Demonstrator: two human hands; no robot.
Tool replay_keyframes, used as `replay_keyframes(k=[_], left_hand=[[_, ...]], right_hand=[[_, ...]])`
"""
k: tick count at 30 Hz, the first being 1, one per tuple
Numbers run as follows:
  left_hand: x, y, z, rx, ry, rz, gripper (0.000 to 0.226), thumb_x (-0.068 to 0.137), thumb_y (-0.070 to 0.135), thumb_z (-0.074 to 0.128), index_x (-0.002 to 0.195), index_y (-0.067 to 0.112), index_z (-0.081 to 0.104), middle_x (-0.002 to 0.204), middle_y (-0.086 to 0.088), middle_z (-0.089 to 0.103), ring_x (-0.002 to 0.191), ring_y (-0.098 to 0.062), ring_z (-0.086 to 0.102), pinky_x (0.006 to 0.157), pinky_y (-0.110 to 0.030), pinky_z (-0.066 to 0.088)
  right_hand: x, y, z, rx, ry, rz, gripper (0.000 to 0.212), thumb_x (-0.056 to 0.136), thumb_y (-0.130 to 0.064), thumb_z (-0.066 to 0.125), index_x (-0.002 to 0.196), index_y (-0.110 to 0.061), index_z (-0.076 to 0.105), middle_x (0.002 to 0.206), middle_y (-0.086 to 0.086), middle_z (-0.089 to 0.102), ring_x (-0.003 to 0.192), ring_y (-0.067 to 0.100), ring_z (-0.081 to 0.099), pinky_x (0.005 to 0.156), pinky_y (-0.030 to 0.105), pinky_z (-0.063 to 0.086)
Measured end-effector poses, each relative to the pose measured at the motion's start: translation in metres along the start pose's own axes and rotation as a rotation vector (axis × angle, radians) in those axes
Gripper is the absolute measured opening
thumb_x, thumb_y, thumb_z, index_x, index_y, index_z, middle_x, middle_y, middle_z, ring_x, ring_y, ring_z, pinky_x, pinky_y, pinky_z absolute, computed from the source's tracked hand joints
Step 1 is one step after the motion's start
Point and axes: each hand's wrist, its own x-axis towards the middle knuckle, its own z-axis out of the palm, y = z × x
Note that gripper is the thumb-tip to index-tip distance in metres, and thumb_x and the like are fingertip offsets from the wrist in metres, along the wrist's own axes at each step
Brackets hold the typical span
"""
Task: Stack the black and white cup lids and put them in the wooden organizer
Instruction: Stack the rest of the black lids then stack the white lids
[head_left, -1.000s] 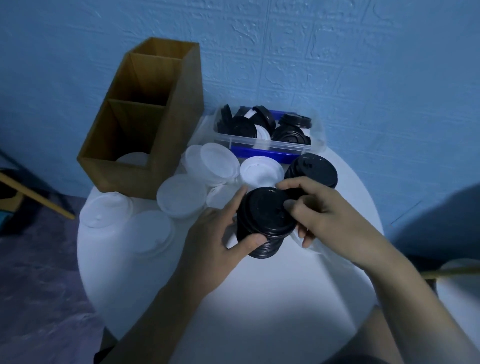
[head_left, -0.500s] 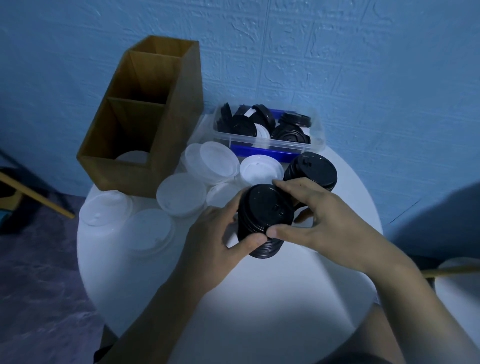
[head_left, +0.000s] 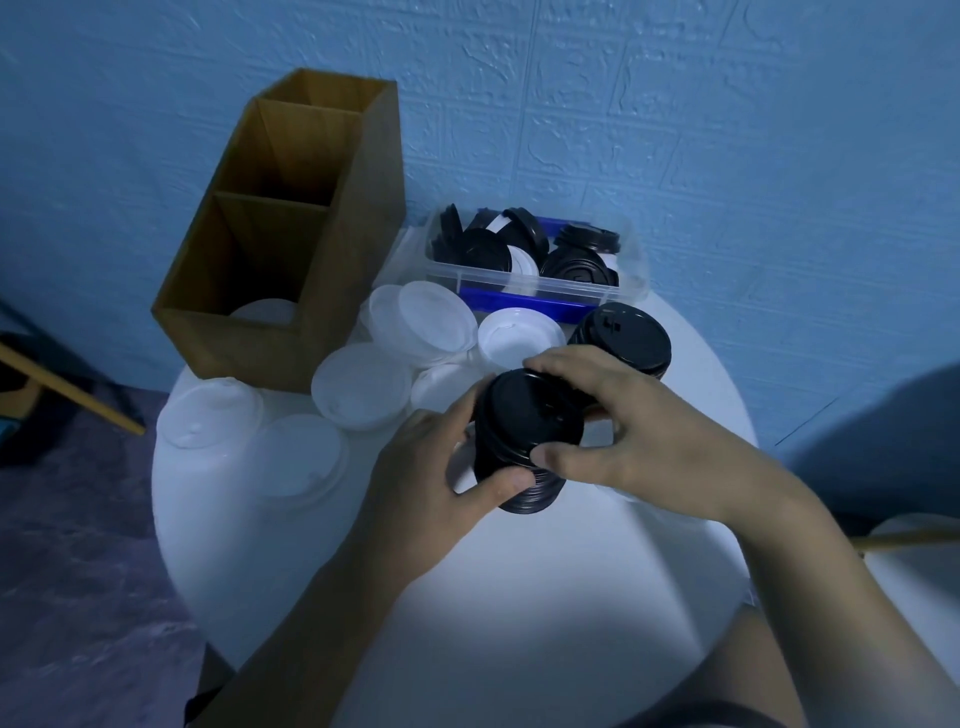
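Fingers (head_left: 563, 456): left hand (head_left: 426, 470), right hand (head_left: 649, 423) grip black stack (head_left: 524, 415) | organizer (head_left: 358, 244): white lids (head_left: 262, 312) | bin (head_left: 636, 260): mixed lids (head_left: 576, 265)

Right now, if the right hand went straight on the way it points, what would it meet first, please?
Probably the left hand, gripping the same stack of black plastic lids; depth is unclear.

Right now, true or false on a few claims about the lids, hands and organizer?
1. Both the left hand and the right hand hold the black lid stack. True.
2. The wooden organizer has an empty front compartment. False: white lids lie in it.
3. The clear bin holds only white lids. False: it holds mostly black lids, plus a few white.
4. A second black stack stands on the table beyond the right hand. True.
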Motion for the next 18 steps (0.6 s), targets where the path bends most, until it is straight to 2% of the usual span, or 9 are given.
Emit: replay_keyframes(k=[3, 6, 8, 11, 12, 14, 15, 18], left_hand=[[0.0002, 0.0015, -0.0004, -0.012, -0.003, -0.008, 0.077, 0.07, 0.07, 0.062, 0.141, 0.053, 0.037, 0.11, 0.045, 0.051, 0.103, 0.008, 0.05, 0.079, -0.019, 0.043], [0.0009, -0.0002, -0.0004, -0.023, -0.018, -0.004, 0.077, 0.073, 0.07, 0.065, 0.142, 0.05, 0.04, 0.117, 0.038, 0.054, 0.112, 0.002, 0.053, 0.089, -0.026, 0.05], [0.0013, 0.0006, -0.0002, -0.055, -0.041, -0.008, 0.079, 0.071, 0.068, 0.069, 0.142, 0.049, 0.041, 0.121, 0.035, 0.055, 0.117, 0.0, 0.053, 0.093, -0.027, 0.05], [0.003, 0.0044, -0.0018, -0.069, -0.06, -0.003, 0.076, 0.068, 0.064, 0.073, 0.138, 0.049, 0.044, 0.121, 0.031, 0.056, 0.115, 0.004, 0.053, 0.091, -0.013, 0.045], [0.0034, 0.0049, -0.0023, -0.07, -0.061, -0.005, 0.075, 0.068, 0.064, 0.073, 0.137, 0.048, 0.046, 0.118, 0.028, 0.058, 0.113, 0.002, 0.054, 0.09, -0.014, 0.046], [0.0037, 0.0034, -0.0031, -0.087, -0.061, -0.024, 0.075, 0.067, 0.062, 0.075, 0.136, 0.046, 0.051, 0.112, 0.026, 0.06, 0.11, -0.005, 0.056, 0.088, -0.03, 0.052], [0.0031, 0.0023, -0.0029, -0.091, -0.057, -0.028, 0.073, 0.067, 0.062, 0.076, 0.134, 0.045, 0.052, 0.11, 0.03, 0.058, 0.107, -0.003, 0.055, 0.084, -0.03, 0.052], [0.0018, 0.0023, -0.0021, -0.036, -0.039, -0.023, 0.073, 0.065, 0.057, 0.082, 0.131, 0.047, 0.052, 0.105, 0.043, 0.05, 0.1, 0.01, 0.049, 0.075, -0.015, 0.04]], right_hand=[[0.002, -0.0011, 0.0008, -0.044, -0.022, -0.009, 0.078, 0.076, -0.053, 0.072, 0.148, -0.037, 0.045, 0.132, -0.029, 0.05, 0.129, -0.001, 0.048, 0.109, 0.033, 0.044], [0.0039, -0.0029, 0.0047, -0.069, 0.004, -0.011, 0.085, 0.072, -0.07, 0.067, 0.147, -0.036, 0.047, 0.131, -0.027, 0.051, 0.128, 0.002, 0.049, 0.109, 0.034, 0.043], [0.004, -0.0028, 0.0072, -0.074, 0.03, -0.021, 0.083, 0.071, -0.071, 0.067, 0.144, -0.036, 0.05, 0.129, -0.026, 0.053, 0.125, 0.003, 0.051, 0.108, 0.036, 0.044], [0.0037, 0.0001, 0.0085, -0.045, 0.031, -0.028, 0.08, 0.07, -0.067, 0.07, 0.142, -0.038, 0.051, 0.127, -0.028, 0.053, 0.126, 0.005, 0.051, 0.107, 0.037, 0.045], [0.004, 0.0009, 0.0083, -0.032, 0.023, -0.028, 0.079, 0.07, -0.065, 0.072, 0.142, -0.038, 0.051, 0.128, -0.029, 0.053, 0.127, 0.005, 0.051, 0.108, 0.037, 0.045], [0.0057, 0.0008, 0.0073, -0.01, -0.004, -0.026, 0.078, 0.071, -0.061, 0.075, 0.141, -0.04, 0.051, 0.129, -0.03, 0.054, 0.127, 0.004, 0.052, 0.108, 0.037, 0.045], [0.0065, 0.0006, 0.0065, 0.005, -0.019, -0.023, 0.076, 0.071, -0.057, 0.078, 0.141, -0.04, 0.052, 0.129, -0.029, 0.055, 0.127, 0.003, 0.052, 0.108, 0.036, 0.046], [0.0074, 0.0028, 0.0018, 0.09, -0.066, 0.004, 0.071, 0.077, -0.034, 0.087, 0.139, -0.04, 0.053, 0.128, -0.025, 0.06, 0.122, -0.003, 0.056, 0.106, 0.027, 0.047]])
